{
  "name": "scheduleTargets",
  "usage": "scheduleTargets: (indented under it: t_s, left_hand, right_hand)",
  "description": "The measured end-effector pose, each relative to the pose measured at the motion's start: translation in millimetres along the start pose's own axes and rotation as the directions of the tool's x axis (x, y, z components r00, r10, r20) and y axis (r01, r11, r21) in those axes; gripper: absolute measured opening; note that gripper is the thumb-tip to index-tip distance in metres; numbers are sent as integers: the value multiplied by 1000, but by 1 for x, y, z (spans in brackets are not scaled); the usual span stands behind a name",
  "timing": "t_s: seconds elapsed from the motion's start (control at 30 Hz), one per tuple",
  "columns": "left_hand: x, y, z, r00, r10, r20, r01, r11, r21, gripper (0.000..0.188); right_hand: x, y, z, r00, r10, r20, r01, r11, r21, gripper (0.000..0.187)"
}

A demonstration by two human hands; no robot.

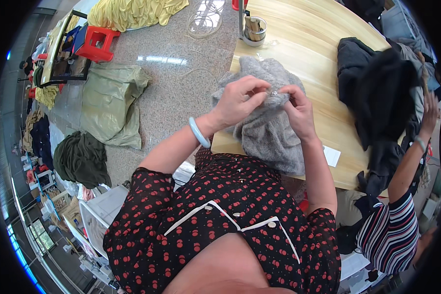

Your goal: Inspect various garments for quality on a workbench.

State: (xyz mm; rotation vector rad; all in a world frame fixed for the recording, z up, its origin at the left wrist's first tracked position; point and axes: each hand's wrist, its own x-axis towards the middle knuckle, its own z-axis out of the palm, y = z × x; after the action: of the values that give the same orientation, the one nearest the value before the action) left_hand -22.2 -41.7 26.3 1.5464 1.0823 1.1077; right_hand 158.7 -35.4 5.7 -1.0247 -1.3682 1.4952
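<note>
A fluffy grey knit garment [272,139] lies bunched over the near left edge of the table and hangs down toward my lap. My right hand [301,115] pinches a fold of it between thumb and fingers and holds it raised. Close beside that fold, my left hand [237,100] is closed with thumb and forefinger together; whatever is between them is too small to make out. A tiny shiny piece [274,92] shows on the fold between the two hands.
On the wooden table [299,29] stand a cup of tools [254,32] and, to the right, dark garments [377,88]. A co-worker's arm [411,157] reaches in there. A white card [331,156] lies near my right forearm. Floor at left holds a green sack [110,105] and red stool [97,44].
</note>
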Motion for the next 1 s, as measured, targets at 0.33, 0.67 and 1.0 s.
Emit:
scheduleTargets:
  t_s: [0.33, 0.67, 1.0]
  left_hand:
    - [16, -5, -10, 974, 79, 211, -138, 950, 280, 15]
    - [-9, -55, -4, 918, -194, 347, 192, 981, 41, 37]
    - [-1, -47, 10, 970, -225, 93, 228, 974, -14, 25]
  right_hand:
    - [3, -7, 4, 986, -126, 111, 153, 946, -287, 22]
    - [16, 1, -20, 944, 328, 41, -321, 879, 352, 30]
    - [24, -23, -36, 853, 494, 171, -510, 717, 475, 37]
